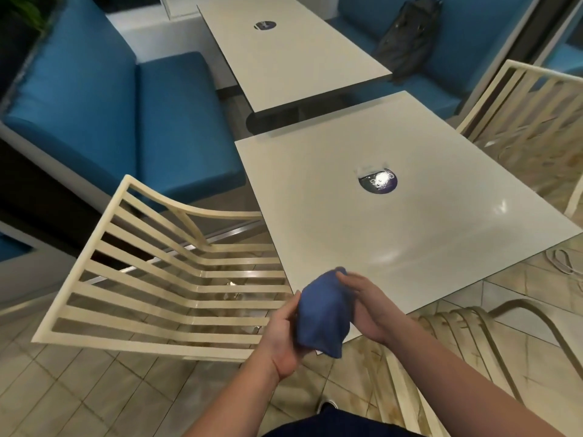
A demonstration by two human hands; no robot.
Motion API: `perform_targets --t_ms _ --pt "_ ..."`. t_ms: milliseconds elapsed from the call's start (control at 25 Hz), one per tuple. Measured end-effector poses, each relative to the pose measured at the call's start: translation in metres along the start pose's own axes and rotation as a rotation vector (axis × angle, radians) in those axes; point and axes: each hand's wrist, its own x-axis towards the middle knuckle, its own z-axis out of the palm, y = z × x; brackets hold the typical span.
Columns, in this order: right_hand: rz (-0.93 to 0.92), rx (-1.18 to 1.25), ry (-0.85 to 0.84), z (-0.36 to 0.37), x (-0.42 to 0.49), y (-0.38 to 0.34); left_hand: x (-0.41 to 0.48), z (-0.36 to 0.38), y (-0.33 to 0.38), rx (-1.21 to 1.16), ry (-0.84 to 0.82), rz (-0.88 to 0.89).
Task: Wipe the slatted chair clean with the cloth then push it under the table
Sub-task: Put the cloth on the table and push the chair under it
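Bunched blue cloth (320, 313) is low centre of the frame, held between both hands. The left hand (284, 335) grips its left side with the thumb along the fabric. The right hand (366, 307) closes on the right side, fingertips at the top corner.

The cream slatted chair (157, 279) stands at lower left, just left of the hands, its seat front against the white square table (410, 234).

Count:
- One cloth.
- Three slatted chairs; the others are a second chair (520, 105) at upper right and a third chair (457, 326) at lower right.
- Two tables; the far white table (284, 58) is at top centre.
- Two blue padded benches (126, 105).

A dark bag (407, 42) lies on the right bench. The beige tiled floor (94, 389) is glossy.
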Motion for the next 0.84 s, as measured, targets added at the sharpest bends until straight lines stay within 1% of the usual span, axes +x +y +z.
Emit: perform_targets --t_ms 80,160,240,320,360,400,480,560,600,680,760,840 --pt "0.132 0.013 0.005 -0.014 0.006 0.008 0.013 0.001 -0.006 0.136 0.077 0.015" --pt "0.215 0.070 -0.047 -0.023 0.007 0.013 0.022 0.001 -0.010 0.226 0.073 0.036" --pt "0.229 0.130 -0.072 -0.023 0.006 0.016 0.026 -0.001 -0.013 0.190 0.019 0.078" --pt "0.333 0.117 -0.049 -0.020 0.003 0.022 0.027 -0.002 -0.015 0.062 -0.088 0.087" --pt "0.379 0.106 -0.063 -0.018 0.003 0.026 0.029 -0.003 -0.015 0.016 -0.110 0.092" --pt "0.389 0.078 -0.095 -0.017 0.002 0.026 0.033 -0.005 -0.016 0.005 -0.095 0.097" --pt "0.292 -0.068 -0.079 -0.019 0.007 0.027 0.040 -0.008 -0.018 0.107 0.040 0.105" --pt "0.195 -0.229 -0.032 -0.018 0.013 0.023 0.048 -0.008 -0.018 0.315 0.183 0.124" --pt "0.173 -0.302 -0.010 -0.018 0.015 0.021 0.050 -0.006 -0.018 0.391 0.222 0.143" --pt "0.130 -0.399 -0.016 -0.016 0.019 0.011 0.055 0.001 -0.015 0.401 0.239 0.196" --pt "0.042 -0.411 -0.060 -0.014 0.023 -0.005 0.059 0.014 -0.009 0.335 0.191 0.262" --pt "-0.036 -0.449 -0.036 -0.018 0.031 -0.019 0.064 0.025 -0.007 0.325 0.188 0.276"
